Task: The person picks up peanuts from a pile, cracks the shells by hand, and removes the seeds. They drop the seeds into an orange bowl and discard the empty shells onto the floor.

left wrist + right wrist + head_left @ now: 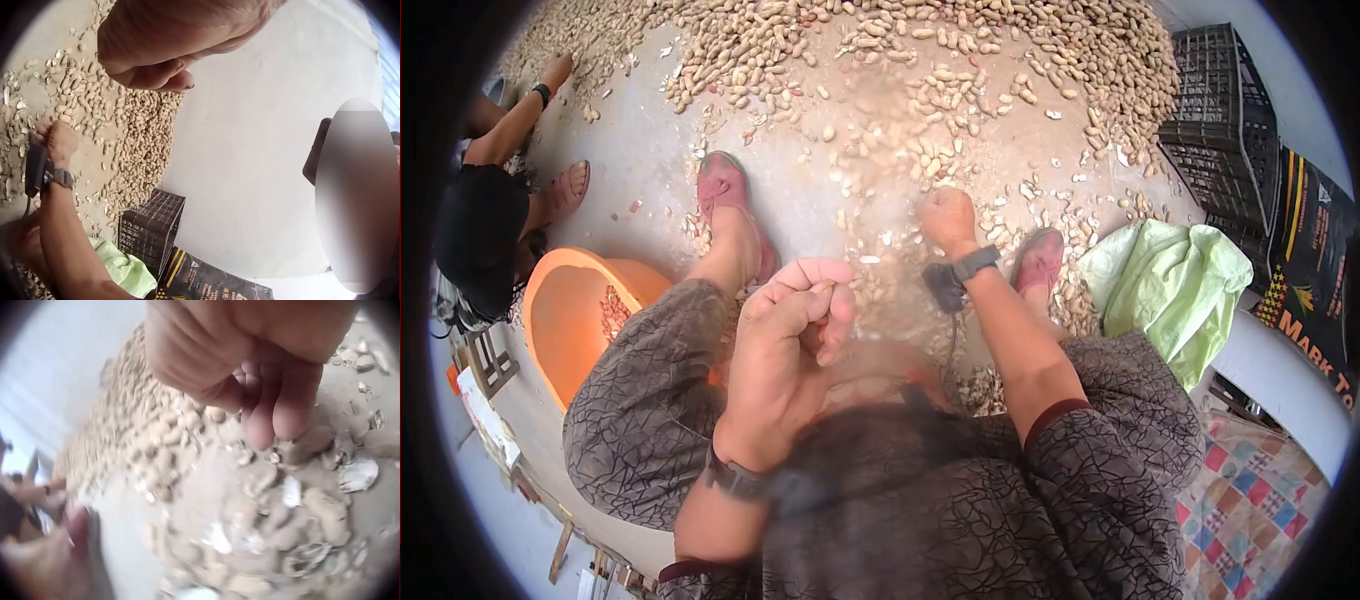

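Note:
My left hand (785, 335) is raised before my lap, fingers curled in and the thumb tip against the index finger. The left wrist view has the same hand (181, 44) at the top, its palm hidden; I cannot tell whether something small is inside. Low over the floor between my feet, my right hand (948, 222) has its fingers bent down. In the right wrist view its fingertips (290, 419) are right at unshelled peanuts (325, 512) and broken shells (359, 475); nothing shows between them.
A big peanut heap (1000, 30) spreads ahead. An orange tub (565, 330) with red kernels stands left, near another person's arm (515, 125). On the right are a pale green sack (1170, 285), black crates (1225, 130) and a black printed bag (1305, 270).

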`<state>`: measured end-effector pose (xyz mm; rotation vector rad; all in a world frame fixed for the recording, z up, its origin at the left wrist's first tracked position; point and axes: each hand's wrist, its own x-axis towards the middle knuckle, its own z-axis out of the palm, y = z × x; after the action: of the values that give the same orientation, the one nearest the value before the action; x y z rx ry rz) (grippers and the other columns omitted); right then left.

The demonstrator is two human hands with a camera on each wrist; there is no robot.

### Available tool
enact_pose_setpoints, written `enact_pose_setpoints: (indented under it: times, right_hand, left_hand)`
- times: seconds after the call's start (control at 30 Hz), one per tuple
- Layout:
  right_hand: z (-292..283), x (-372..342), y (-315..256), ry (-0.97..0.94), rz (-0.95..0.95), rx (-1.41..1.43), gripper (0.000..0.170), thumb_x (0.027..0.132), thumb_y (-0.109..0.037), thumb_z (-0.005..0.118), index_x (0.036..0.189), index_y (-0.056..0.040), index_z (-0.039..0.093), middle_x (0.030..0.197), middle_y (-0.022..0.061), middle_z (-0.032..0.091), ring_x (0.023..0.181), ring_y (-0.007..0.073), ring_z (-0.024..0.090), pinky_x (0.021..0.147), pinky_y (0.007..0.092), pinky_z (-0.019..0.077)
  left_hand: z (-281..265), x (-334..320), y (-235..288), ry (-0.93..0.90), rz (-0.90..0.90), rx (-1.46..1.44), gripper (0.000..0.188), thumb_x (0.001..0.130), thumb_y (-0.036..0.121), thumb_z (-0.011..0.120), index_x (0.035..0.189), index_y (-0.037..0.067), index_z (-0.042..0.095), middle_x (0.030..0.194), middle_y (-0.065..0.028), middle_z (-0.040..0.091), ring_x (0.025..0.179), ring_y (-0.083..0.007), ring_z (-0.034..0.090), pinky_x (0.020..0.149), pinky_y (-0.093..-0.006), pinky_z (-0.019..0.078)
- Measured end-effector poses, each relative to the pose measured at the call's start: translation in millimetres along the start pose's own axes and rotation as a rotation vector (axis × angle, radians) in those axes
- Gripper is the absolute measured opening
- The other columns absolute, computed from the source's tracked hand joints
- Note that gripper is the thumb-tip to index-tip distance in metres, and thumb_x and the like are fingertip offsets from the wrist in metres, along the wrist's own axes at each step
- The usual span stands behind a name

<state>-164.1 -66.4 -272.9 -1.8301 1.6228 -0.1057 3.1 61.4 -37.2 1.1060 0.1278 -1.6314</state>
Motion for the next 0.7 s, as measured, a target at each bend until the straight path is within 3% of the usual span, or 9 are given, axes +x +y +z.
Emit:
enact_pose_setpoints:
  times: [0.03,0.07,0.13,0.23,0.33,0.43,0.57,0.63,0.7]
  right_hand:
    - [-6.2,-2.1,-2.0,-0.016,0.052,0.176,0.015,0.073,-0.012,0.053,0.07,0.0002,0.061,0.07,0.0197,0.062,0.068,0.0341,0.061,0.062,0.0388,0.0473]
    - [-8.6,-2.3,-2.6,-0.013,0.053,0.175,0.015,0.073,-0.012,0.053,0.07,0.0002,0.061,0.07,0.0197,0.062,0.068,0.0341,0.061,0.062,0.0388,0.0473]
    - [-8.6,-1.2,-4.1,0.163,-0.064,0.171,0.015,0.073,-0.01,0.051,0.069,-0.0004,0.061,0.066,0.0175,0.062,0.062,0.0284,0.061,0.059,0.0354,0.0467]
    - [-14.9,3.7,5.9,0.124,-0.045,0.317,0.013,0.073,-0.012,0.055,0.07,-0.0013,0.062,0.064,0.0156,0.062,0.061,0.0241,0.061,0.059,0.0341,0.0471]
    - [-16.9,-1.9,22.7,0.057,0.069,0.292,0.012,0.073,-0.013,0.057,0.073,-0.0022,0.063,0.064,0.0149,0.062,0.061,0.0234,0.062,0.059,0.0326,0.0472]
    - [-5.3,-2.2,33.3,0.051,0.039,0.262,0.013,0.071,-0.014,0.056,0.071,-0.0015,0.058,0.068,0.0171,0.06,0.064,0.0306,0.058,0.061,0.0383,0.0447]
    - [2.1,3.3,25.9,0.062,-0.034,0.269,0.015,0.074,-0.016,0.054,0.073,-0.0027,0.059,0.07,0.0173,0.061,0.068,0.0312,0.059,0.063,0.0386,0.0453]
    - [2.9,5.1,21.4,0.021,-0.06,-0.066,0.017,0.073,-0.019,0.058,0.076,-0.004,0.064,0.071,0.0167,0.063,0.071,0.0309,0.063,0.065,0.0378,0.0484]
    - [6.0,0.2,19.0,0.009,-0.1,-0.17,0.017,0.072,-0.02,0.058,0.076,-0.0045,0.064,0.074,0.0172,0.063,0.074,0.0327,0.062,0.067,0.0393,0.0486]
  left_hand:
    - [-0.4,1.2,-1.0,0.023,0.007,0.021,0.015,0.085,0.004,0.047,0.099,0.0,0.051,0.072,-0.0044,0.052,0.054,-0.0085,0.043,0.043,-0.0184,0.0318]
    - [-0.6,2.4,-3.1,0.045,0.01,0.042,0.016,0.085,0.004,0.047,0.099,0.0,0.051,0.073,-0.0043,0.052,0.054,-0.0084,0.043,0.044,-0.0183,0.0318]
    - [-3.4,5.6,-7.1,0.042,0.003,0.028,0.016,0.085,0.004,0.047,0.099,0.0,0.051,0.073,-0.0043,0.052,0.054,-0.0084,0.043,0.044,-0.0183,0.0318]
    - [-3.0,2.5,-6.7,0.048,0.004,0.023,0.016,0.084,0.003,0.047,0.1,0.0,0.051,0.072,-0.0042,0.052,0.054,-0.0085,0.042,0.044,-0.0183,0.0318]
    - [-0.5,1.9,-7.9,0.041,0.003,0.04,0.016,0.084,0.002,0.046,0.099,0.0,0.051,0.072,-0.0042,0.052,0.054,-0.0085,0.042,0.045,-0.0183,0.0319]
    - [-0.4,2.5,-8.6,0.057,-0.009,0.053,0.016,0.084,0.002,0.046,0.099,0.0,0.05,0.072,-0.0043,0.053,0.053,-0.0084,0.042,0.045,-0.0183,0.0321]
    - [-2.0,3.8,-7.4,0.092,-0.013,0.053,0.014,0.085,0.003,0.046,0.099,0.0,0.051,0.072,-0.0042,0.053,0.053,-0.0081,0.043,0.044,-0.0181,0.0324]
    - [-2.4,4.4,-6.5,0.094,-0.017,0.059,0.014,0.086,0.003,0.046,0.098,0.0,0.051,0.072,-0.004,0.053,0.053,-0.0081,0.043,0.044,-0.018,0.0325]
    - [-1.1,5.1,-5.4,0.089,-0.016,0.065,0.013,0.086,0.003,0.046,0.098,0.0,0.051,0.071,-0.0038,0.053,0.053,-0.008,0.043,0.043,-0.0179,0.0325]
